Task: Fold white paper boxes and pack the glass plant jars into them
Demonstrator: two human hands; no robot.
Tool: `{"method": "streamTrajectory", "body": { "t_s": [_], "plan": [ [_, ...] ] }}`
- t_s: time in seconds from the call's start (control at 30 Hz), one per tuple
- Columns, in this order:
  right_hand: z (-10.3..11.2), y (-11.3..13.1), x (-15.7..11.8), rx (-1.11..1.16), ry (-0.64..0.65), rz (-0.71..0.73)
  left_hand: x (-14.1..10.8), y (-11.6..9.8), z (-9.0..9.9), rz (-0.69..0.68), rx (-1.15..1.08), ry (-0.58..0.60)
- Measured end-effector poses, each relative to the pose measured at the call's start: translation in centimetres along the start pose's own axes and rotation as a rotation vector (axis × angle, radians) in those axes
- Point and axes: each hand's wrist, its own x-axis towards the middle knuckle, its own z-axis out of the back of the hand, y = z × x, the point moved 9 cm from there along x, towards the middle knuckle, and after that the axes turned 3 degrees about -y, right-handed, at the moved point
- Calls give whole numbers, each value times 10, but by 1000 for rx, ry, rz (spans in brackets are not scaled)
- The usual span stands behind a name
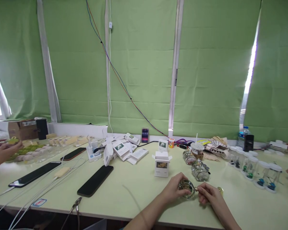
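My left hand (176, 190) is wrapped round a round metal-rimmed glass piece (187, 189) over the front of the table. Thumb and fingers pinched, my right hand (207, 193) holds the small metal end at that piece's right side. A gold round part (220, 191) lies just beyond my right hand. Farther back are two similar glass pieces, one (200, 172) nearer and one (189, 157) behind it. An open white box (161, 166) stands upright beyond my left hand, with a closed white box (163, 145) behind it.
Several white boxes (121, 148) lie piled at the centre back. Phones (95, 181) and white cables occupy the left side. Clear jars (261, 174) line the right. A lidded cup (197, 148) stands behind the glass pieces. Another person's hand (4, 150) is at far left.
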Motion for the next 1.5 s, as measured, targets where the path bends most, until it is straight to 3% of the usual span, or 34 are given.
{"method": "streamTrajectory", "body": {
  "t_s": [0.5, 0.73, 0.87, 1.27, 1.5],
  "plan": [
    [0, -9, -1, -37, -19, -49, 0, 5, 1, 35, -70, -44],
    [16, 4, -2, 99, -164, -18, 1, 7, 4, 82, -127, -82],
    [16, 12, -4, 38, -145, 10, 1, 9, 8, 86, -106, -114],
    [15, -11, 0, 78, -144, -59, 2, 9, 7, 71, -92, -108],
    [14, -3, -5, 115, -152, -28, 1, 8, 6, 86, -111, -100]
  ]
}}
